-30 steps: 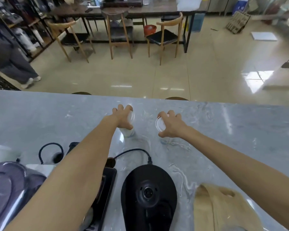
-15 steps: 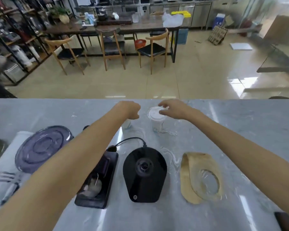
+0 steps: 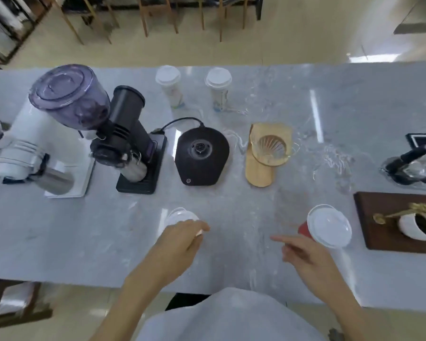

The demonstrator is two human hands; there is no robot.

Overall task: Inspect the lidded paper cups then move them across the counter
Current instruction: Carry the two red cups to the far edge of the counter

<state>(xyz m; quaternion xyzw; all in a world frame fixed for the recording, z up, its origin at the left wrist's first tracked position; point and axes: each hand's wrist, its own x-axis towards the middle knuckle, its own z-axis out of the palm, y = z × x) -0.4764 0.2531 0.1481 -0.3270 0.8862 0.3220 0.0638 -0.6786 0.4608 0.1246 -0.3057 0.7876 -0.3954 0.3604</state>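
Standing at the upper centre of the frame, on the far part of the grey marble counter [image 3: 354,99], are two lidded paper cups: the far left cup [image 3: 169,86] and the far right cup [image 3: 218,87], both upright, white-lidded, near each other but apart. Sitting at the lower centre are two more: the near left cup [image 3: 176,216], partly hidden, and the near right cup [image 3: 326,227], red-walled under a white lid and seeming to be leaning.

The left hand [image 3: 177,244] is curling loosely over the near left cup, touching its lid edge; whether it is actually gripping cannot be told. The right hand [image 3: 303,252] is lying relaxed and part-open just beside the near right cup, index finger extended, holding nothing that shows.

Handling, as judged: thin paper walls are likely giving under a hard squeeze; press-fit lids may be popping off if lifted by the rim; weight is unknown, contents hidden. Best hold is looking like a light wrap around the mid-wall, below the lid.

Neighbouring items: black kettle base [image 3: 202,156], wooden dripper stand [image 3: 266,156], two grinders at left, dark wooden tray [image 3: 379,232] at right.
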